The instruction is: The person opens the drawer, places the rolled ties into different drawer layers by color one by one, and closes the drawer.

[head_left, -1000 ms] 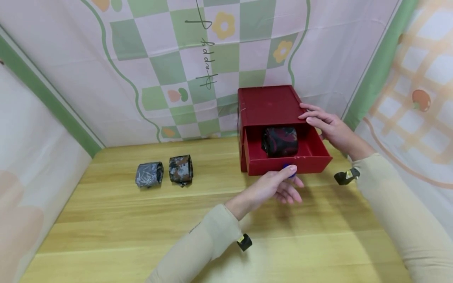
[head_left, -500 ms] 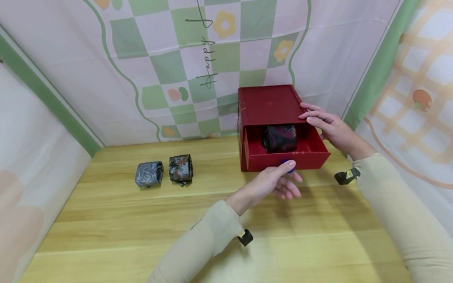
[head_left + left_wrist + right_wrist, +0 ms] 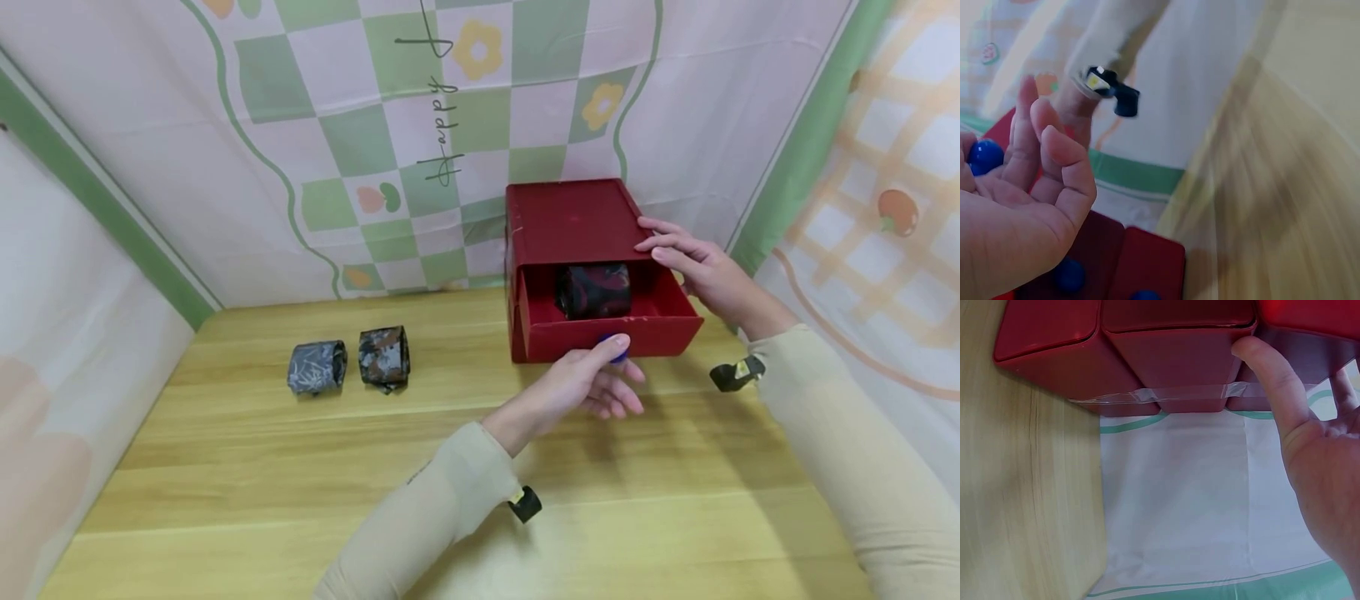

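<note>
Here, my left grip (image 3: pixel 581 383) is clamped on a blue knob (image 3: pixel 986 155), thumb and forefinger together on it, while its other fingers hang loosely bent below. Just beyond that grip, the red drawer (image 3: pixel 558 337) that carries the knob stands partly out of the red box (image 3: pixel 573 221). Inside the drawer, ahead of my left grip and to the left of my right one, a dark rolled bundle (image 3: pixel 597 292) with a dark red pattern lies on its side, near the opening. My right grip (image 3: pixel 701 271) has its fingers spread apart, holding nothing, the tips resting at the right edge of the box's top. Below my left grip, two more blue knobs (image 3: pixel 1070 275) show on the lower red fronts. On the side nearest my right grip, clear tape (image 3: pixel 1185 394) runs across the stacked red tiers. Well off to the left of my left grip, a brown-and-grey rolled bundle (image 3: pixel 384 358) and a grey leaf-patterned rolled bundle (image 3: pixel 317 367) lie near each other on the wooden surface (image 3: pixel 285 483), not touching.
</note>
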`<state>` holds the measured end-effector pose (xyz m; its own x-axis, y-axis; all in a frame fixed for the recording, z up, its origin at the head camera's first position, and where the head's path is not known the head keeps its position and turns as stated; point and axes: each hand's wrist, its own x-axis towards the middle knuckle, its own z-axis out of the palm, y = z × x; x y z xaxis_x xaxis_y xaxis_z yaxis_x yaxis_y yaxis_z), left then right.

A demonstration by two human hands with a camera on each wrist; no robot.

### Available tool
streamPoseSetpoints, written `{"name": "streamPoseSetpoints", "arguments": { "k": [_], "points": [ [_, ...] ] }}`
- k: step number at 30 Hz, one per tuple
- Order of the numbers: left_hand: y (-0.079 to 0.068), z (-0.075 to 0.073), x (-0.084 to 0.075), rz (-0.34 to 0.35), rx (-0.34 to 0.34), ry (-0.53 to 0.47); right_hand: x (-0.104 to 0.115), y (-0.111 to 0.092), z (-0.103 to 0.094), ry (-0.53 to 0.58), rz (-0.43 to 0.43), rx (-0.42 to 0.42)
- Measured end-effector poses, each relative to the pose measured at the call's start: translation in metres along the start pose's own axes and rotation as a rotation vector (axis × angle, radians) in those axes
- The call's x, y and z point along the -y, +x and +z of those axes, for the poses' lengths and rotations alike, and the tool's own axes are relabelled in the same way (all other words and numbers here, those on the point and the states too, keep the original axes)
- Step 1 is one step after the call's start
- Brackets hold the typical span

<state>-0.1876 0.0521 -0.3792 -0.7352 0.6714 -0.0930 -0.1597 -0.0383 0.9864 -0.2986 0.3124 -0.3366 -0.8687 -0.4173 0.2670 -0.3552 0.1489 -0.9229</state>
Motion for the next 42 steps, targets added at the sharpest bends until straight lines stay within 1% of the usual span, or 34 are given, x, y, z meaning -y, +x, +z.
{"name": "streamPoseSetpoints", "arguments": {
  "k": [5, 7, 10, 14, 17, 19, 24, 29, 34, 39, 42],
  "points": [
    [0.000, 0.003, -0.002, -0.006, -0.046, -0.058, 0.000, -0.001, 0.001, -0.017, -0.001, 0.000],
    [0.001, 0.001, -0.002, -0.006, -0.063, -0.065, 0.000, -0.001, 0.001, -0.024, 0.001, 0.000],
    [0.005, -0.003, -0.002, -0.010, -0.113, -0.064, 0.001, -0.001, 0.001, -0.032, 0.006, 0.004],
    [0.011, -0.007, -0.002, -0.020, -0.167, -0.038, 0.001, -0.001, 0.000, -0.011, 0.011, 0.011],
    [0.015, -0.009, -0.002, -0.024, -0.180, -0.018, 0.002, -0.001, 0.000, 0.003, 0.013, 0.007],
    [0.019, -0.008, -0.002, -0.019, -0.195, -0.006, 0.002, -0.001, 0.000, 0.020, 0.016, 0.006],
    [0.024, -0.009, -0.004, -0.005, -0.255, 0.029, 0.002, 0.001, 0.001, 0.019, 0.025, 0.000],
    [0.028, -0.012, -0.006, -0.019, -0.260, 0.044, 0.000, 0.000, 0.001, 0.034, 0.027, -0.008],
    [0.035, -0.015, -0.007, -0.012, -0.272, 0.053, -0.001, -0.002, -0.001, 0.052, 0.021, -0.009],
    [0.044, -0.020, -0.007, -0.002, -0.318, 0.066, -0.001, -0.003, -0.001, 0.051, 0.016, -0.006],
    [0.048, -0.023, -0.009, -0.009, -0.344, 0.069, -0.001, -0.001, 0.000, 0.050, 0.015, 0.000]
  ]
}}
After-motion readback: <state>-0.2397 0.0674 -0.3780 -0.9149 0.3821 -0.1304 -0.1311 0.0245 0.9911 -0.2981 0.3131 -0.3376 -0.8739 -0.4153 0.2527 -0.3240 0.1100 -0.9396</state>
